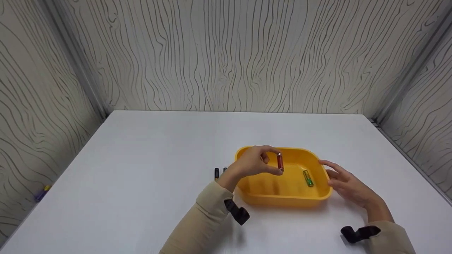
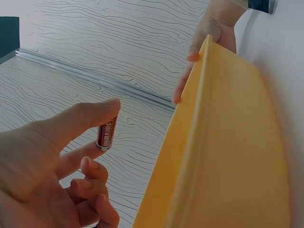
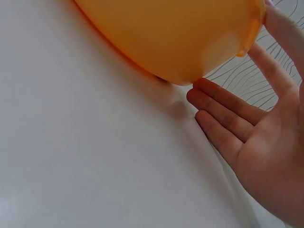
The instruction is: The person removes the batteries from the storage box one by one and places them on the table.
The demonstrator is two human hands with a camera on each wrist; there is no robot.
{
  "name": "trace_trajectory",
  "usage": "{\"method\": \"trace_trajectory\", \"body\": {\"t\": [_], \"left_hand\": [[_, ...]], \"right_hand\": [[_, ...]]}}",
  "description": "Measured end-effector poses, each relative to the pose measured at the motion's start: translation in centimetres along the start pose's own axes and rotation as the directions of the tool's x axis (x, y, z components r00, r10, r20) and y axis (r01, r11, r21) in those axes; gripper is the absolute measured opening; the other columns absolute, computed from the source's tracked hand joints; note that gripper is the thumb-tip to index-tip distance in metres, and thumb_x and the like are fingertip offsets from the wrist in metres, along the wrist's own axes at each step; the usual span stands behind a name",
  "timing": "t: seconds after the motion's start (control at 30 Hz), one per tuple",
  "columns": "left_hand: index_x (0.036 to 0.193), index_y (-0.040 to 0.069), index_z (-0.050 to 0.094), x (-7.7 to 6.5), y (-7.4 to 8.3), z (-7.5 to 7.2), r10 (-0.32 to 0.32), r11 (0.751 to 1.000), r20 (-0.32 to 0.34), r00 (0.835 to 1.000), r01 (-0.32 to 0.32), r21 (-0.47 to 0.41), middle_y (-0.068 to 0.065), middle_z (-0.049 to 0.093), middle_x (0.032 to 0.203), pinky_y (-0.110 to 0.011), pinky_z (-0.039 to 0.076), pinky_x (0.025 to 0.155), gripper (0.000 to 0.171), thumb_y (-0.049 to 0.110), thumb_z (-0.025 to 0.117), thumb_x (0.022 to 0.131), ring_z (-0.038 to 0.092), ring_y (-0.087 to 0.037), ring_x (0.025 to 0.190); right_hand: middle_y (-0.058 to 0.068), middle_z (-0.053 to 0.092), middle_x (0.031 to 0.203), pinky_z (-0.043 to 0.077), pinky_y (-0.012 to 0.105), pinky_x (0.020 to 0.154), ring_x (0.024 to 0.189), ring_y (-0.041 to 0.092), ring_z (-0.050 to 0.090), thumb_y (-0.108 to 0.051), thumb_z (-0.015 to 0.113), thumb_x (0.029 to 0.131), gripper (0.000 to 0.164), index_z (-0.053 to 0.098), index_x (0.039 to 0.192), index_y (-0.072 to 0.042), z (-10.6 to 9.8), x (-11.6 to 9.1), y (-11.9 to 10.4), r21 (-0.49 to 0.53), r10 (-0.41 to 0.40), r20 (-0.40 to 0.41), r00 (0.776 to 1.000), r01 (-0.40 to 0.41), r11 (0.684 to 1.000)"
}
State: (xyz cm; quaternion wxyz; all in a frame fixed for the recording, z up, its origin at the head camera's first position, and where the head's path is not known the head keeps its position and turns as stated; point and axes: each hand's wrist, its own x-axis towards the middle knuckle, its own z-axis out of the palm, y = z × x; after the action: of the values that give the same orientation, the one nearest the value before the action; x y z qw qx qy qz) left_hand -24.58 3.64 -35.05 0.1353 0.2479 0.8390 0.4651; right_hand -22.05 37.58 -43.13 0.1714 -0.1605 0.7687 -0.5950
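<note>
Between thumb and index fingertip, my left hand (image 1: 255,161) pinches a small red battery (image 1: 280,162) by its ends, above the yellow plastic basin (image 1: 282,200). Printed lettering shows on the red battery (image 2: 107,134) in the left wrist view, where the other fingers of that hand curl loosely. A green battery (image 1: 308,178) lies on the basin floor towards the right. At the basin's right end, my right hand (image 1: 353,187) touches the rim and outer wall with extended fingers. Those fingers (image 3: 228,111) look nearly straight in the right wrist view.
Two dark batteries (image 1: 216,173) rest on the white table (image 1: 141,169) just left of the basin, one partly hidden by my left wrist. A purple and yellow object (image 1: 43,193) sits beyond the table's left edge. Wood-patterned panels (image 1: 226,56) enclose the back and sides.
</note>
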Motion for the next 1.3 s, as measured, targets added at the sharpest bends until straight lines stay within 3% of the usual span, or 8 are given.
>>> {"method": "trace_trajectory", "body": {"t": [0.27,0.5,0.8,1.3], "left_hand": [[0.127,0.017,0.063,-0.8,-1.2,-0.9,0.029,0.999,-0.019,0.999,-0.029,-0.028,0.005,0.045,0.078,-0.02,0.034,0.061,0.053,0.023,0.081,0.077,0.042,-0.009,0.073],[0.126,0.017,0.063,-1.5,-2.6,-2.0,-0.026,0.999,-0.045,0.999,0.024,-0.033,0.003,0.046,0.082,-0.022,0.036,0.063,0.052,0.025,0.081,0.077,0.043,-0.012,0.079],[0.127,0.016,0.062,-2.4,-4.4,-3.6,-0.028,0.999,-0.063,0.998,0.025,-0.045,0.003,0.045,0.08,-0.023,0.035,0.062,0.053,0.023,0.081,0.078,0.042,-0.013,0.075],[0.13,0.017,0.061,-3.4,-5.7,-5.0,-0.092,0.996,-0.084,0.992,0.091,-0.017,0.002,0.046,0.081,-0.021,0.036,0.057,0.056,0.025,0.081,0.078,0.042,-0.013,0.069]], "right_hand": [[-0.025,0.05,0.135,0.04,0.008,0.098,0.121,-0.006,0.052,-0.009,0.046,0.1,0.062,0.017,0.154,-0.017,-0.2,0.0,0.1,0.012,-0.02,0.02,1.0,0.02,1.0],[-0.025,0.051,0.133,0.04,0.007,0.098,0.12,-0.008,0.052,-0.011,0.047,0.1,0.062,0.017,0.154,-0.018,-0.2,0.0,0.2,-0.006,-0.009,0.005,1.0,0.009,1.0],[-0.027,0.049,0.135,0.04,0.007,0.098,0.121,-0.009,0.051,-0.01,0.046,0.1,0.062,0.017,0.154,-0.018,-0.1,0.1,0.2,0.0,-0.013,0.007,1.0,0.013,1.0],[-0.026,0.05,0.135,0.04,0.007,0.098,0.12,-0.008,0.052,-0.01,0.045,0.1,0.061,0.017,0.154,-0.018,0.0,0.0,0.2,0.011,-0.021,0.017,1.0,0.021,1.0]]}}
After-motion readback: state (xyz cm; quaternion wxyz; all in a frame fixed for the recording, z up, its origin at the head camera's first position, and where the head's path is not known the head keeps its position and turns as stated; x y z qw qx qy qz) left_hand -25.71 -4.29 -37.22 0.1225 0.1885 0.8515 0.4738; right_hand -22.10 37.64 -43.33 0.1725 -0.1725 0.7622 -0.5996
